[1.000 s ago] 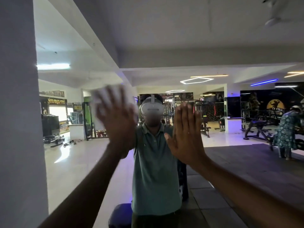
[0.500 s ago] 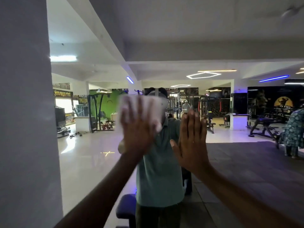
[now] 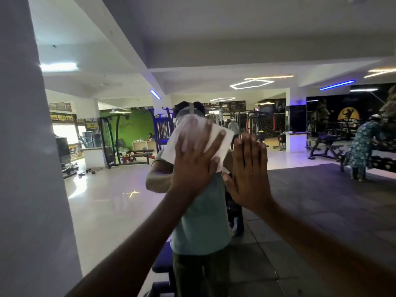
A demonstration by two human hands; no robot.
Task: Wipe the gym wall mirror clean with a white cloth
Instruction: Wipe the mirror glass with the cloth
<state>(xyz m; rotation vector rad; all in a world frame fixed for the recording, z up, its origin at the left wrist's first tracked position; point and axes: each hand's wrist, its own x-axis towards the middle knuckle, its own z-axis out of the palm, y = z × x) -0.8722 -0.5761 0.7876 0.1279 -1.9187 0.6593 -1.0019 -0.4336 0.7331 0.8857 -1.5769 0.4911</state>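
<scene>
fingers (image 3: pixel 194 142) of the left hand (image 3: pixel 192 166) are straight and spread, pressing the white cloth (image 3: pixel 216 139) flat on the wall mirror (image 3: pixel 300 200), roughly mid-glass at head height. nothing pinches the cloth, so if pressure drops it likely slides out or falls. right hand (image 3: pixel 248 174) has fingers straight and together, apparently bare palm on the glass just beside the cloth: risk of fresh prints on wiped area. white pillar (image 3: pixel 27 168) bounds the left edge; strip beside it is easy to miss.

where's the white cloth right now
In the head view the white cloth sits just left of centre, pressed flat on the mirror under the left hand, right beside the right hand.
</scene>
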